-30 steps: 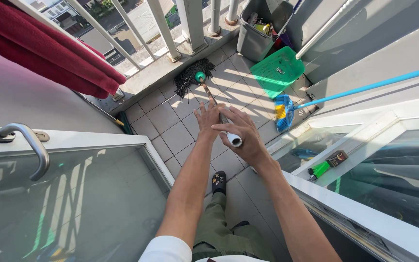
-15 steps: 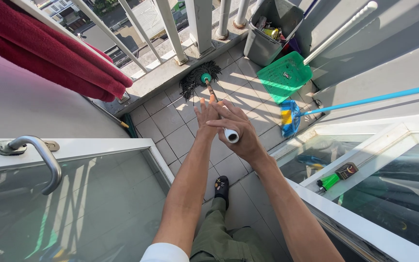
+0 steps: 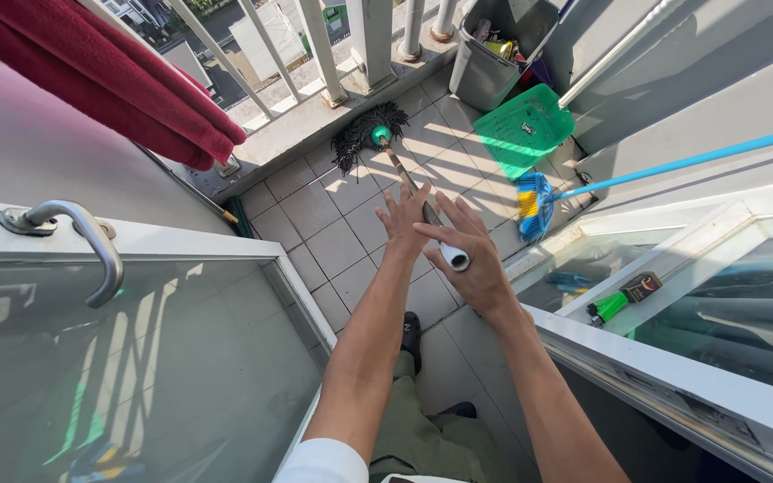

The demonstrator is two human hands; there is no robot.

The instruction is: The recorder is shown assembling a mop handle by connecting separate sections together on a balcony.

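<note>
Both hands are spreading wide, fingers open: left hand (image 3: 407, 215) & right hand (image 3: 473, 259) are touching mop handle (image 3: 422, 206), mop head (image 3: 364, 139) resting on tiled floor (image 3: 315, 215) nr railing (image 3: 315, 45).

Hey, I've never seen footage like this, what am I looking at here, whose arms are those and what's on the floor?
This is one picture from a camera worn on a person's head, looking down at their own bare arms on a tiled balcony. The left hand and right hand are spread open around the white-capped top of a mop handle; neither has a closed grip on it. The dark mop head rests on the tiles by the railing. Nearby lie a green dustpan, a blue-handled broom and a grey bin. A red cloth hangs at left.
</note>
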